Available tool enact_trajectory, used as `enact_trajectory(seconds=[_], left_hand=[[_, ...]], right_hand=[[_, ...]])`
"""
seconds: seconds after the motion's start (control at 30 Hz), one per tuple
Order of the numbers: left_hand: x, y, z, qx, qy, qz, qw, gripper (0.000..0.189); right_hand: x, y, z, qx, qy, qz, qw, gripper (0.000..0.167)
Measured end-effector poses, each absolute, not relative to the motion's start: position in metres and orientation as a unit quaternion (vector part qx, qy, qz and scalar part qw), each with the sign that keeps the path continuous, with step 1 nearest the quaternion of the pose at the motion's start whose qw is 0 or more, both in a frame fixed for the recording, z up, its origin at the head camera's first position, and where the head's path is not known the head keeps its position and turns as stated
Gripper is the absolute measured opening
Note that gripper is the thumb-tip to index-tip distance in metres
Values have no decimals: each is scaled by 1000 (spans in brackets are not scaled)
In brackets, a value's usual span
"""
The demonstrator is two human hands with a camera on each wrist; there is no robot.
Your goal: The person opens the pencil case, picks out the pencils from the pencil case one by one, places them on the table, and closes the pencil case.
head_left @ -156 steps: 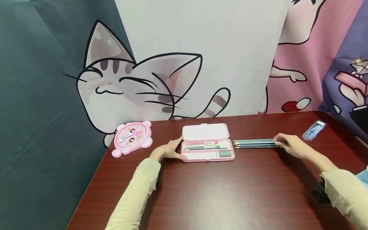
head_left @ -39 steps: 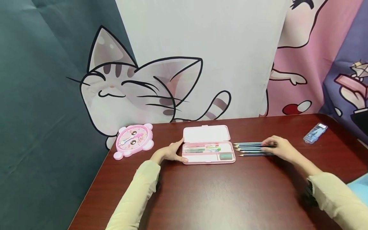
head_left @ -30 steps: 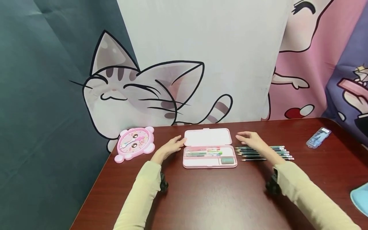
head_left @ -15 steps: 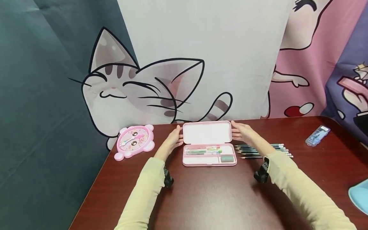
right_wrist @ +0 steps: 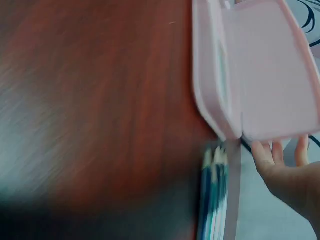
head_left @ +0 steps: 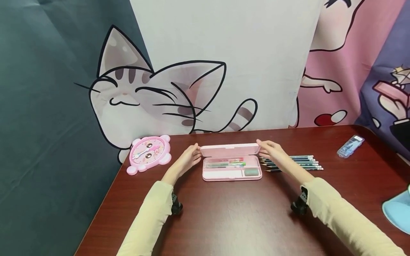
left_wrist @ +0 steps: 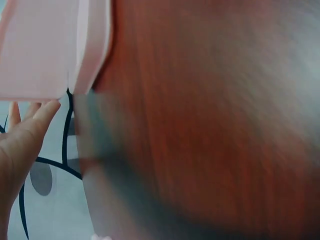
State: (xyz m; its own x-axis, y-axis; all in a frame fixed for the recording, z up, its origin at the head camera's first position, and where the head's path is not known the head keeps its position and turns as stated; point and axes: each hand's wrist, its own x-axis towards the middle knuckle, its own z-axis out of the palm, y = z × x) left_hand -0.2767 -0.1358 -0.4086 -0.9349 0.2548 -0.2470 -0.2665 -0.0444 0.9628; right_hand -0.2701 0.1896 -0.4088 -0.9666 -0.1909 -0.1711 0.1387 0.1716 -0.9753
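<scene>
An open pink pencil case (head_left: 224, 174) lies on the table, its lid (head_left: 230, 150) tilted up from the hinge. My left hand (head_left: 189, 157) touches the left end of the lid with extended fingers (left_wrist: 47, 111). At the lid's right end is my right hand (head_left: 271, 150), its fingers (right_wrist: 262, 152) against the edge. Inside the case are several coloured pens (head_left: 225, 164) and a grey-green block (head_left: 251, 172), the block in the front right compartment. Several pencils (head_left: 302, 163) lie beside the case, partly hidden behind the right forearm.
A pink bear-shaped clock (head_left: 149, 153) sits at the back left of the table (head_left: 230, 217). Toward the back right lies a small clear-blue case (head_left: 350, 146). A light blue object (head_left: 397, 211) shows at the right edge. Cat-printed cloth (head_left: 272, 71) hangs behind.
The right hand has let go of the pencils and moved left to the lid. The left hand has shifted from the case's side to the lid, which has swung up from lying flat.
</scene>
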Motion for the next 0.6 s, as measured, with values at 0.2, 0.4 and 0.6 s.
enact_trajectory(seconds=[0.2,0.4,0.6], left_hand=[[-262,-153,-410,139,786,563,215,51],[-257,-156,-413,238,877,356,219,78],[-257,-153,-412,217,893,329,218,81]], right_hand=[[-260,209,-420,-132,878,-449,103,65],[-249,209,-427,-234,913,-324,79,83],[-250,205,-421,-267,920,-276,78,82]])
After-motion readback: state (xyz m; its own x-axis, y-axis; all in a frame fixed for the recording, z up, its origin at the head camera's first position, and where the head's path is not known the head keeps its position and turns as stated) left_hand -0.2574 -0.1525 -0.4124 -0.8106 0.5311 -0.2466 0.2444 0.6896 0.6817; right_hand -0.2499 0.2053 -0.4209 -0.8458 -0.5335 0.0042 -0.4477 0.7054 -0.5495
